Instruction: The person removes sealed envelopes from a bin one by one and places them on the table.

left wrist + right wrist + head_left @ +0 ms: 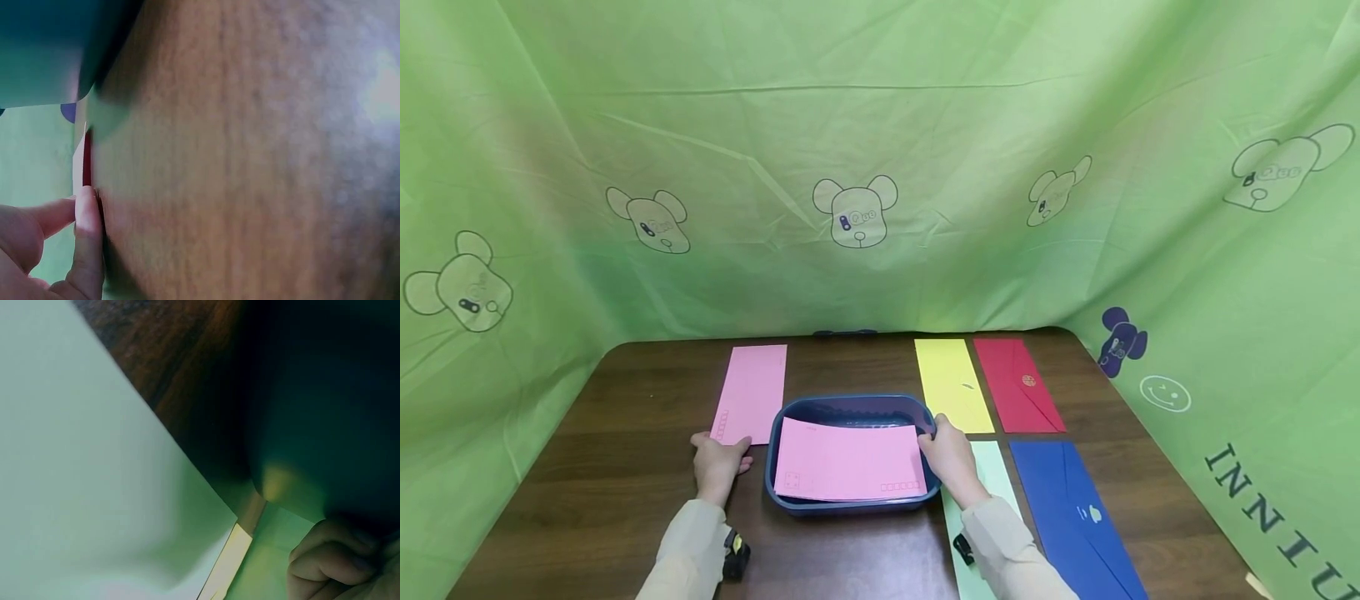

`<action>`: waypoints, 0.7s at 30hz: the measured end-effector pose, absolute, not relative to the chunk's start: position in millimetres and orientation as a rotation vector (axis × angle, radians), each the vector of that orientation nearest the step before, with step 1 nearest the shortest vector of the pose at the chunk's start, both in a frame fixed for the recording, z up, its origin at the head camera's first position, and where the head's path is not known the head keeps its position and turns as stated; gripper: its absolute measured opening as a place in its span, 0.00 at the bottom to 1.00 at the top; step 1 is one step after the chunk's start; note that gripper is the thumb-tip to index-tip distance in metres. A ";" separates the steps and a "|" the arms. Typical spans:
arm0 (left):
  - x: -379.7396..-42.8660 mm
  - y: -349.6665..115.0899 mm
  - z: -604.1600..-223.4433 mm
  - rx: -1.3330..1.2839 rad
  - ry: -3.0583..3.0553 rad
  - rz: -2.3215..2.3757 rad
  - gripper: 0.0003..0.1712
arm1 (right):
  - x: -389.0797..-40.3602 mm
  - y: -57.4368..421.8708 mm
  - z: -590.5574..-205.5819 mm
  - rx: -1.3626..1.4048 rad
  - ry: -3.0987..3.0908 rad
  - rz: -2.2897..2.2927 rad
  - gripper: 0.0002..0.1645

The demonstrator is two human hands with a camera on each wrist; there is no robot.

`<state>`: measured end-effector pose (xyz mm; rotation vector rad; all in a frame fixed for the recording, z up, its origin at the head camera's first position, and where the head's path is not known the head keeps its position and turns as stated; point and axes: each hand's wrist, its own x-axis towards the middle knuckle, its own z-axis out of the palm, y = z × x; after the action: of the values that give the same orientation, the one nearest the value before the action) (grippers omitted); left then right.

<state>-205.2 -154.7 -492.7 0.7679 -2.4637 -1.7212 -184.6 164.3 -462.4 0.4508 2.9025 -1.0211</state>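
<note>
My left hand is at the near edge of a pink envelope that lies on the left part of the table. In the left wrist view its thumb and fingers pinch that edge, seen almost side-on. A dark blue plastic basin stands in the middle, with a stack of pink envelopes resting tilted inside it. My right hand grips the basin's right rim. In the right wrist view the curled fingers are against the dark basin wall, partly hidden in shadow.
Right of the basin lie a yellow envelope, a red envelope, a pale green envelope partly under the right forearm, and a blue envelope. A green printed curtain surrounds the brown wooden table.
</note>
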 end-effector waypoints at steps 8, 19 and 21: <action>-206.3 -155.8 -493.6 0.784 -2.488 -1.708 0.39 | -183.6 163.9 -462.7 0.457 2.886 -1.029 0.20; -206.0 -157.9 -493.5 0.770 -2.517 -1.718 0.44 | -183.3 163.6 -462.2 0.457 2.885 -1.032 0.21; -205.3 -157.4 -492.1 0.770 -2.523 -1.729 0.44 | -183.1 164.0 -462.1 0.457 2.888 -1.034 0.21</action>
<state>-205.3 -157.4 -492.1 0.7700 -2.5231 -1.7286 -183.1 164.0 -462.1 0.4568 2.8876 -1.0337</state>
